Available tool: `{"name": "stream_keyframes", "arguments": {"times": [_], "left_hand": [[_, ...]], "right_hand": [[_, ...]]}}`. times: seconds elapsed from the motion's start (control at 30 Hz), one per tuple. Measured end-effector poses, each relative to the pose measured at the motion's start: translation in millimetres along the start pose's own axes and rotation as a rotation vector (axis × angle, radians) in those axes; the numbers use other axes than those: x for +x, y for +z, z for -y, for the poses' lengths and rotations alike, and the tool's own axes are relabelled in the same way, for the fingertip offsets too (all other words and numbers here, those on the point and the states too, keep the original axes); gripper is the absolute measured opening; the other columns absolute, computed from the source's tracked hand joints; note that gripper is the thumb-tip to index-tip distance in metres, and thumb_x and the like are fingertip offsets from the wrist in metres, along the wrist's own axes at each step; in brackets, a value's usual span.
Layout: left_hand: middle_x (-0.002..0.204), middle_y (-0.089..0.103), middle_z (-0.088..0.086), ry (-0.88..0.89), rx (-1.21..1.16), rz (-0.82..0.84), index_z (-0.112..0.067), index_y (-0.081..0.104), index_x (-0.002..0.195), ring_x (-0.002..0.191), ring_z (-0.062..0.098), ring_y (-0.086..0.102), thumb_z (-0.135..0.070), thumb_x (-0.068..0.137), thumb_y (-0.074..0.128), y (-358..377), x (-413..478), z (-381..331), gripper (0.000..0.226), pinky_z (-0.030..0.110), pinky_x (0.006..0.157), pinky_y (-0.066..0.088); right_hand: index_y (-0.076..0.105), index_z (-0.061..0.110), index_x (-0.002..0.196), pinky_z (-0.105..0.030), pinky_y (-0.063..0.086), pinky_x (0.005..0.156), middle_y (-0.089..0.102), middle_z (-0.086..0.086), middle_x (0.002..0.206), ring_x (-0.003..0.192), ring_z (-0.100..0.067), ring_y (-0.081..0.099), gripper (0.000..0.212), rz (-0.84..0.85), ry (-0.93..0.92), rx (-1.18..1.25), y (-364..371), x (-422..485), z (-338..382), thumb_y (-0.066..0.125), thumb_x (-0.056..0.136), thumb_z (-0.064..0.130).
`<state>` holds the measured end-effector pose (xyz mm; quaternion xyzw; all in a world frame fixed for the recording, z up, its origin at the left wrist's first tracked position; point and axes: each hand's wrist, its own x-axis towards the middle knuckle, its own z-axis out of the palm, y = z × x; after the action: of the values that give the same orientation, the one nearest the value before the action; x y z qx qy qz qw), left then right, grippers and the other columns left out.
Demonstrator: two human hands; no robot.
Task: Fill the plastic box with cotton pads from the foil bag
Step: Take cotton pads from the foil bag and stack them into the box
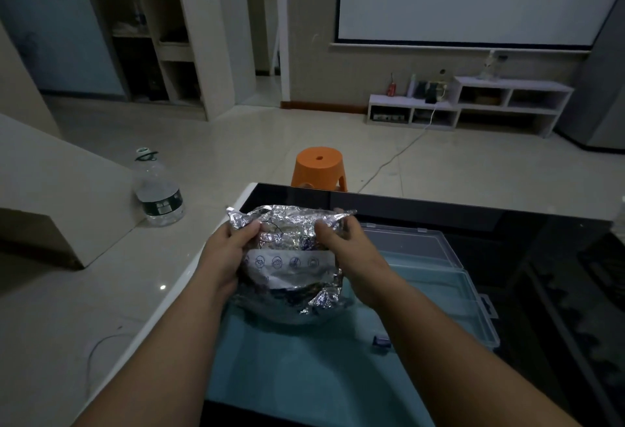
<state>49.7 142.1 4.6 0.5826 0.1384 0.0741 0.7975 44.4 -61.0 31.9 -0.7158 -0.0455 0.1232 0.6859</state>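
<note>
foil bag (pixel 291 264), crumpled and silver, is held above the blue mat (pixel 287 359) on the dark tabletop (pixel 439 213). left hand (pixel 226 250) grips its left side, fingers curled round the top edge; right hand (pixel 348 244) pinches the right top corner. plastic box (pixel 446 277) lies open just right of the bag, lid back.

Dim indoor light, with a small glare spot on the glossy floor (pixel 162 287), glints on the crumpled foil bag (pixel 291 257) and wide-angle bending at the edges
</note>
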Motion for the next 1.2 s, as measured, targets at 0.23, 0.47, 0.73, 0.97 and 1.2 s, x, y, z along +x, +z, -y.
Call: {"name": "stream_keyframes", "arguments": {"times": [0.23,0.47,0.73,0.97,1.2], "left_hand": [[0.065,0.07,0.002,0.042,-0.023,0.109,-0.015,0.055,0.076,0.058,0.019,0.067,0.003,0.078,0.062,4.7,-4.8,-6.1,0.019,0.031,0.058,0.054],[0.094,0.072,0.02,0.01,-0.026,-0.048,-0.005,0.069,0.091,0.08,0.031,0.069,-0.012,0.091,0.06,-3.6,6.7,-6.5,0.011,0.043,0.08,0.055],[0.088,0.074,0.017,0.124,0.136,-0.094,-0.009,0.071,0.082,0.083,0.035,0.07,-0.025,0.082,0.073,0.6,4.8,-5.4,0.016,0.051,0.08,0.057],[0.086,0.075,0.015,0.013,0.253,-0.029,-0.008,0.073,0.086,0.084,0.036,0.072,-0.004,0.074,0.077,-5.5,3.6,-6.3,0.013,0.054,0.086,0.055],[0.081,0.075,0.01,0.116,0.367,-0.146,-0.009,0.072,0.08,0.079,0.031,0.071,-0.046,0.081,0.071,2.5,4.5,-2.5,0.037,0.045,0.075,0.056]], "right_hand": [[0.067,0.018,0.085,-0.035,0.05,0.076,0.071,-0.006,0.092,0.086,-0.018,0.062,0.016,-0.199,-0.051,0.042,12.2,-1.2,6.1,0.064,0.093,0.031],[0.07,0.019,0.099,-0.039,0.053,0.084,0.071,-0.001,0.099,0.096,-0.019,0.064,0.021,-0.147,0.008,0.032,2.6,1.7,8.7,0.067,0.089,0.037],[0.07,0.01,0.09,-0.032,0.045,0.07,0.068,-0.006,0.084,0.08,-0.02,0.06,0.024,-0.177,-0.004,-0.1,7.3,1.6,3.6,0.069,0.089,0.033],[0.069,0.005,0.096,-0.032,0.043,0.072,0.064,-0.007,0.086,0.085,-0.018,0.056,0.028,-0.169,-0.013,-0.015,4.3,1.7,4.0,0.063,0.093,0.032],[0.046,0.022,0.127,-0.032,0.051,0.084,0.059,0.004,0.116,0.102,-0.015,0.059,0.059,-0.062,-0.03,-0.085,1.9,1.5,-8.7,0.079,0.079,0.036]]}}
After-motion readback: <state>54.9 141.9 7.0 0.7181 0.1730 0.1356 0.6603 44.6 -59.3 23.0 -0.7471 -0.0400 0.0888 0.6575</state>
